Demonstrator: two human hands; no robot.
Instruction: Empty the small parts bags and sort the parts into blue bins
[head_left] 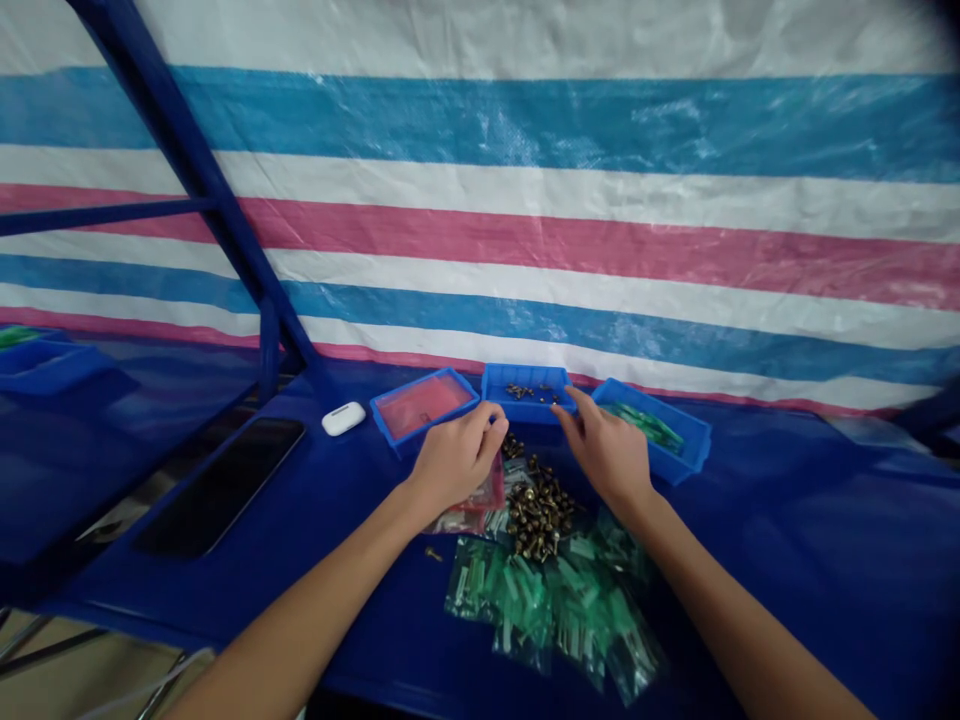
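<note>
My left hand is curled, fingertips pinched near the front edge of the middle blue tray; what it pinches is too small to make out. My right hand reaches beside it, fingers bent over the same tray's front right corner. That tray holds a few brass screws. Between my hands lies a pile of brass screws on the blue table. Small clear bags of green plastic parts lie in front of the pile, and bags with red parts lie under my left hand.
A left blue tray holds red bags; a right blue tray holds green ones. A white earbud case and a black phone lie left. A blue metal frame and striped tarp stand behind.
</note>
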